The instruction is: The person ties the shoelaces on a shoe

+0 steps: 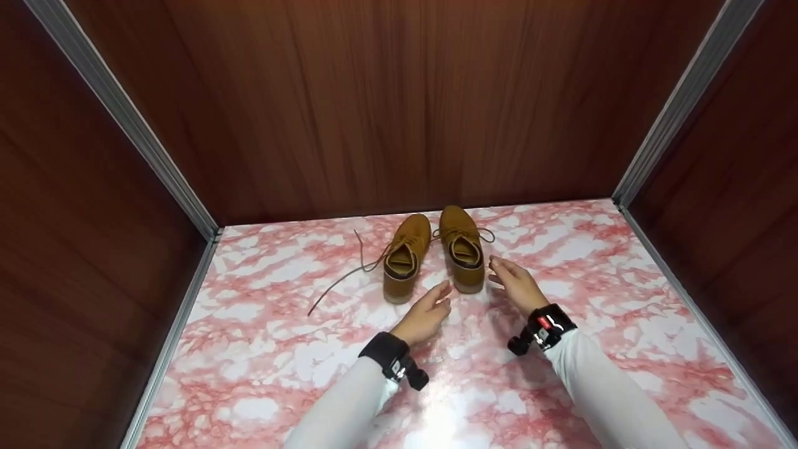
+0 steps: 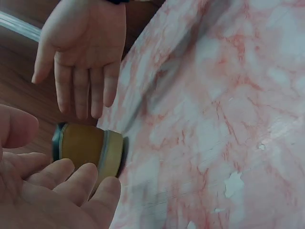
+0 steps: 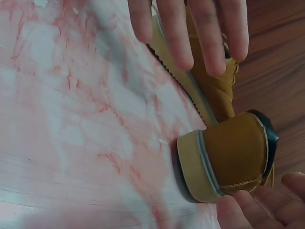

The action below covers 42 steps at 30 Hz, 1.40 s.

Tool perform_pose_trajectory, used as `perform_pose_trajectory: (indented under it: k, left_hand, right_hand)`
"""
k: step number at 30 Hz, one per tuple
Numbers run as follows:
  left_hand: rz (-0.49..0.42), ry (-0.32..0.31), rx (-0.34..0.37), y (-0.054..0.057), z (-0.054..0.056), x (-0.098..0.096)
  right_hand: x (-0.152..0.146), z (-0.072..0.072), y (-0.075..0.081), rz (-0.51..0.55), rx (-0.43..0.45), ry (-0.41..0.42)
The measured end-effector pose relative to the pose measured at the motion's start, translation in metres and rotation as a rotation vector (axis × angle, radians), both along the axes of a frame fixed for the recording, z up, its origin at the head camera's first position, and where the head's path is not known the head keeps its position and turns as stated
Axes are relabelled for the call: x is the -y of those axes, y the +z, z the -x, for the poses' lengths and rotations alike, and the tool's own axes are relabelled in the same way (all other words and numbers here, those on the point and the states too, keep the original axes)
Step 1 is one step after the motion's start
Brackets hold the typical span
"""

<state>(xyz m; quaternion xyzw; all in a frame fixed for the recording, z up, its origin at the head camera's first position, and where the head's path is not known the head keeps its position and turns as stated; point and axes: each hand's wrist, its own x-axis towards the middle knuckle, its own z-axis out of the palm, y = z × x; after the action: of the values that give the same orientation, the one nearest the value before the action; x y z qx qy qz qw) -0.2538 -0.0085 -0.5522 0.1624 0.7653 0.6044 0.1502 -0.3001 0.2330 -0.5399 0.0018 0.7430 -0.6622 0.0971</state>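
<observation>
Two tan lace-up shoes stand side by side, toes toward the back wall. The right shoe (image 1: 461, 249) has its lace in a bow; a long loose lace (image 1: 340, 279) trails leftward from the left shoe (image 1: 409, 243). My left hand (image 1: 427, 315), fingers extended, is just behind and left of the right shoe's heel (image 3: 238, 150). Beside that heel on the other side is my right hand (image 1: 517, 285), its fingers loosely stretched. In the left wrist view the right hand (image 2: 88, 52) shows its palm, fingers straight. Neither hand holds anything.
The shoes stand on a red-and-white marbled surface (image 1: 268, 349). Dark wood-grain panels rise at the back (image 1: 399, 106), left (image 1: 81, 262) and right (image 1: 723, 187), with grey metal strips (image 1: 140, 134) along the corners. Each wrist wears a black camera band (image 1: 548, 324).
</observation>
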Motion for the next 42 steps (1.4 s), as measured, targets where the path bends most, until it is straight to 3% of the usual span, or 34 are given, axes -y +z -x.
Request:
perform_pose_trajectory:
  k: [5,8,12,15,21,26,33,38,42]
  left_hand:
    - [-0.083,-0.041,0.012,0.012,-0.009,0.021]
    - [-0.103,-0.042,-0.018,0.02,-0.011,0.037]
    - [-0.11,0.002,-0.088,0.026,-0.009,0.059]
    - [-0.081,0.071,-0.116,0.028,-0.004,0.073]
    - [-0.02,0.229,-0.095,0.021,0.011,0.092]
    - [0.011,0.338,-0.066,0.011,0.025,0.099]
    - [-0.017,0.425,-0.009,-0.003,0.041,0.101]
    - [-0.1,0.449,0.073,-0.009,0.049,0.098]
    - [-0.096,0.47,0.078,-0.013,0.054,0.097]
  right_hand:
    - [0.001,-0.007,0.008,0.075,-0.025,0.009]
    - [0.003,-0.012,0.014,0.117,-0.047,0.005]
    - [0.009,-0.018,0.022,0.164,-0.081,0.008]
    - [0.018,-0.021,0.025,0.172,-0.106,0.025]
    - [0.048,-0.026,0.024,0.175,-0.118,0.077]
    - [0.078,-0.025,0.013,0.143,-0.097,0.102]
    - [0.109,-0.015,-0.009,0.13,0.024,0.117]
    - [0.121,-0.006,-0.02,0.136,0.073,0.069]
    - [0.13,-0.004,-0.025,0.136,0.119,0.064]
